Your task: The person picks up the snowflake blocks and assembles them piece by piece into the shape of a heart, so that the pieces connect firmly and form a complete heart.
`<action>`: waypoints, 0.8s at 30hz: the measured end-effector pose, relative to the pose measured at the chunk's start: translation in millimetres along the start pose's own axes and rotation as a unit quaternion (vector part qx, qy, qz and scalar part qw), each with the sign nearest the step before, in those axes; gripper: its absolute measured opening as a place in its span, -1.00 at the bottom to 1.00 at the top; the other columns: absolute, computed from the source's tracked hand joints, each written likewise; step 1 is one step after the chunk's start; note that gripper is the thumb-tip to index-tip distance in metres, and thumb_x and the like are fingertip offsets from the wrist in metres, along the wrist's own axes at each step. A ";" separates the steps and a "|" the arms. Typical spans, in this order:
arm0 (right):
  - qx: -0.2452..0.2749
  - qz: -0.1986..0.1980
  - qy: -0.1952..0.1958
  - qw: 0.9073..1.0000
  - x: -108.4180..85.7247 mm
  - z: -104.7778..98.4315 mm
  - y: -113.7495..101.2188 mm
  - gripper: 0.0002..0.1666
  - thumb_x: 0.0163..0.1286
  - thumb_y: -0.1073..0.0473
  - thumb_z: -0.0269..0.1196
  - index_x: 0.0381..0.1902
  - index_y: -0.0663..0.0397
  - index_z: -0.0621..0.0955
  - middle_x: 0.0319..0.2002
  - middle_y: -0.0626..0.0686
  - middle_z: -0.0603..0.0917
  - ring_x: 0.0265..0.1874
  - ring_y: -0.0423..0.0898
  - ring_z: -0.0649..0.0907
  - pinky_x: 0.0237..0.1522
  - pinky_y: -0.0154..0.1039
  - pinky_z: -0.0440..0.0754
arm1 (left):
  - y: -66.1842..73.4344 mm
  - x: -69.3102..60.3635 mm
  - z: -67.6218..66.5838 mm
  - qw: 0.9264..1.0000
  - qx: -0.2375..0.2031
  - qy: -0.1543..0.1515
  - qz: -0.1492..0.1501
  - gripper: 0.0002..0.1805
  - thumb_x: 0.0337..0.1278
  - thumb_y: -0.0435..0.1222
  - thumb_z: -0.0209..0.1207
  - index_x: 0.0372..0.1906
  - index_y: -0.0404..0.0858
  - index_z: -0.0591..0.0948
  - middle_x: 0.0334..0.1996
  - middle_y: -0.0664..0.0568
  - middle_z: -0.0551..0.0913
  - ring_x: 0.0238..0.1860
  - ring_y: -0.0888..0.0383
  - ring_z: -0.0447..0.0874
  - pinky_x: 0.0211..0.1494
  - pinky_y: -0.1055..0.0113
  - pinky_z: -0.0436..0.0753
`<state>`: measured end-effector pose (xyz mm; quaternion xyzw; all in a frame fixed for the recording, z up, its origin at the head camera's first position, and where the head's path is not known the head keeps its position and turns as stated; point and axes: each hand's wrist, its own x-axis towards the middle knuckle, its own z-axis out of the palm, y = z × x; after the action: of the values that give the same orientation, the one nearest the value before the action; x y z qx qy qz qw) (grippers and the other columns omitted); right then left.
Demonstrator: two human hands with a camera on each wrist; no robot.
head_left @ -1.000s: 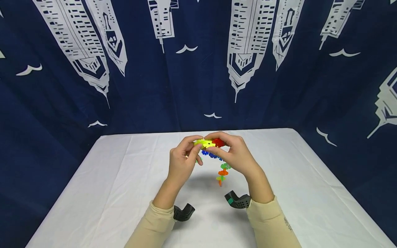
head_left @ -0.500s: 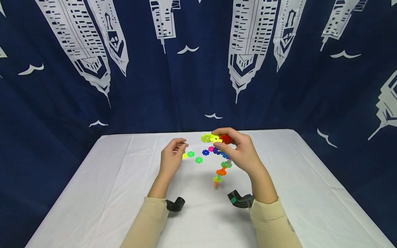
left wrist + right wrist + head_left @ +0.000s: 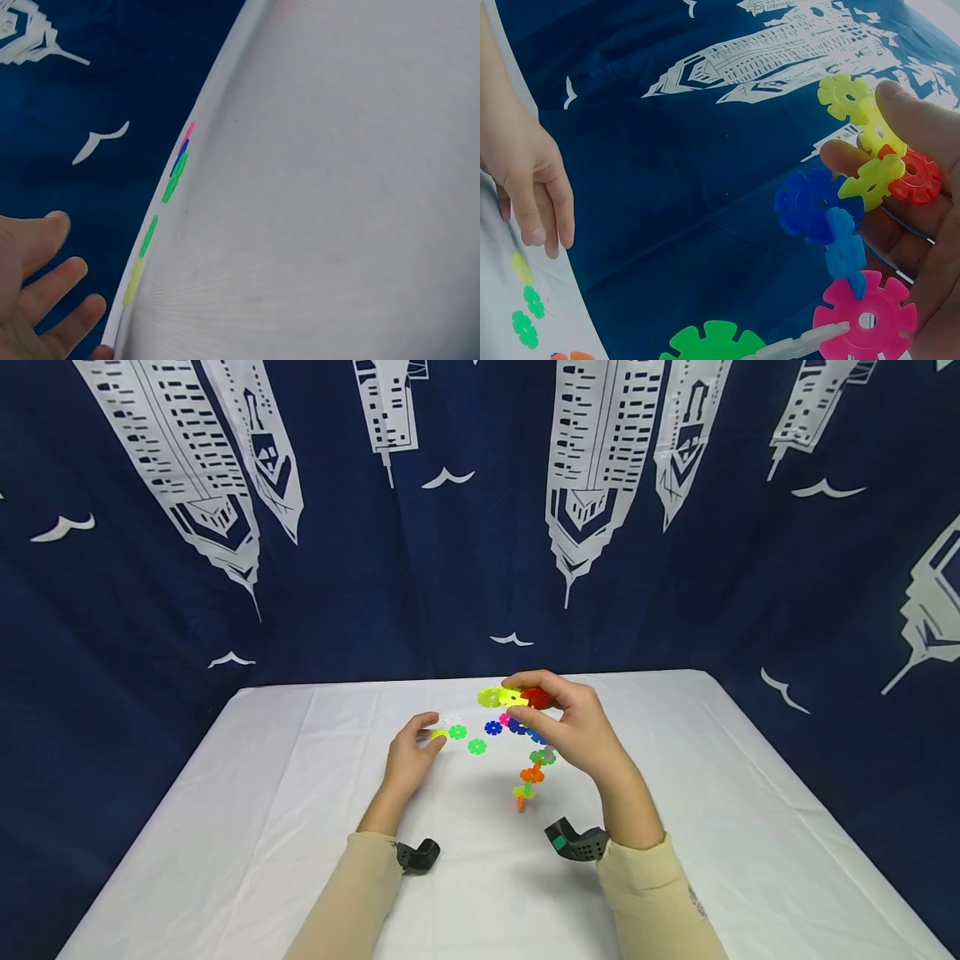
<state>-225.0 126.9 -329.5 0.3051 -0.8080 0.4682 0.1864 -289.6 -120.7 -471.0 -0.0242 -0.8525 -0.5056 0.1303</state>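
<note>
My right hand (image 3: 573, 727) pinches the yellow and red end of a chain of joined notched discs. From it the chain runs down through blue (image 3: 817, 206), pink (image 3: 866, 319), green (image 3: 712, 345) and orange (image 3: 532, 775) discs. A yellow-green disc (image 3: 490, 697) sticks out at the upper left end. My left hand (image 3: 408, 756) is beside a loose yellow disc (image 3: 440, 735), thumb and fingers apart; whether it touches the disc cannot be told. In the left wrist view the left hand's fingers (image 3: 56, 300) are spread with nothing between them.
Loose green discs (image 3: 477, 747), a blue disc (image 3: 492, 727), a pink disc (image 3: 505, 719) and clear pieces (image 3: 452, 720) lie between the hands on the white-covered table (image 3: 300, 793). A dark blue printed curtain (image 3: 465, 568) hangs behind the table.
The left hand has let go of the chain's yellow end and moved left and down to the loose yellow disc. The right hand still holds the chain, its lower end shifted slightly left.
</note>
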 end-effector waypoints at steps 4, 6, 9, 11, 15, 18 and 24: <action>-0.001 0.001 -0.009 1.000 1.9 3.4 -0.5 -0.65 0.30 0.24 0.39 0.06 0.02 0.67 -0.13 0.01 0.76 -0.24 -0.14 0.66 -0.15 -0.39 0.67 | -9.5 1.4 0.5 0.998 0.057 -0.017 -0.011 -0.46 0.22 -0.30 0.30 0.31 -0.12 0.51 0.29 -0.01 0.60 0.29 -0.09 0.53 0.42 -0.08 0.37; -0.001 -0.002 -0.013 1.000 2.7 4.5 -1.2 -0.64 0.30 0.23 0.40 0.06 0.02 0.67 -0.12 0.00 0.77 -0.24 -0.14 0.66 -0.14 -0.39 0.67 | -12.0 2.0 1.0 0.996 0.083 -0.024 -0.017 -0.44 0.22 -0.28 0.31 0.33 -0.10 0.50 0.29 0.01 0.60 0.26 -0.08 0.52 0.39 -0.07 0.31; -0.005 -0.009 -0.016 1.000 3.7 5.2 -1.5 -0.63 0.29 0.22 0.40 0.06 0.03 0.67 -0.10 0.01 0.77 -0.24 -0.14 0.68 -0.14 -0.39 0.67 | -13.6 3.7 2.5 0.993 0.113 -0.033 -0.019 -0.43 0.23 -0.23 0.31 0.35 -0.07 0.50 0.28 0.00 0.61 0.20 -0.08 0.49 0.25 -0.03 0.27; -0.009 -0.011 -0.016 1.000 4.1 5.0 -2.1 -0.63 0.28 0.22 0.41 0.06 0.03 0.67 -0.09 0.01 0.77 -0.23 -0.14 0.69 -0.13 -0.39 0.67 | -13.5 4.9 3.5 0.991 0.125 -0.037 -0.017 -0.43 0.23 -0.22 0.30 0.35 -0.06 0.50 0.27 -0.01 0.62 0.18 -0.09 0.48 0.19 0.00 0.27; -0.010 -0.009 -0.019 1.000 4.7 4.2 -3.2 -0.63 0.28 0.21 0.41 0.06 0.03 0.67 -0.08 0.01 0.77 -0.23 -0.14 0.69 -0.11 -0.39 0.68 | -13.7 6.2 5.2 0.990 0.135 -0.036 -0.009 -0.47 0.21 -0.24 0.31 0.30 -0.07 0.54 0.21 0.00 0.66 0.17 -0.08 0.47 0.18 0.00 0.26; -0.013 -0.003 -0.023 1.000 4.1 4.5 -2.2 -0.63 0.28 0.20 0.41 0.06 0.03 0.67 -0.08 0.01 0.77 -0.23 -0.14 0.69 -0.11 -0.39 0.68 | -15.4 5.9 5.7 0.992 0.121 -0.024 -0.004 -0.54 0.16 -0.33 0.34 0.20 -0.12 0.61 0.07 0.02 0.74 0.13 -0.06 0.51 0.24 -0.03 0.27; -0.015 0.009 -0.023 1.000 1.4 4.7 -1.6 -0.63 0.28 0.20 0.42 0.05 0.02 0.68 -0.11 0.00 0.76 -0.23 -0.14 0.68 -0.12 -0.39 0.67 | -18.2 3.9 4.5 0.994 0.111 -0.001 0.009 -0.55 -0.01 -0.45 0.42 0.07 -0.25 0.67 -0.15 -0.06 0.73 -0.07 0.00 0.59 0.17 0.09 0.48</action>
<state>-225.1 121.7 -329.9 0.3060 -0.8218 0.4502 0.1684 -297.4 -126.0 -487.6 -0.0180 -0.9033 -0.4066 0.1359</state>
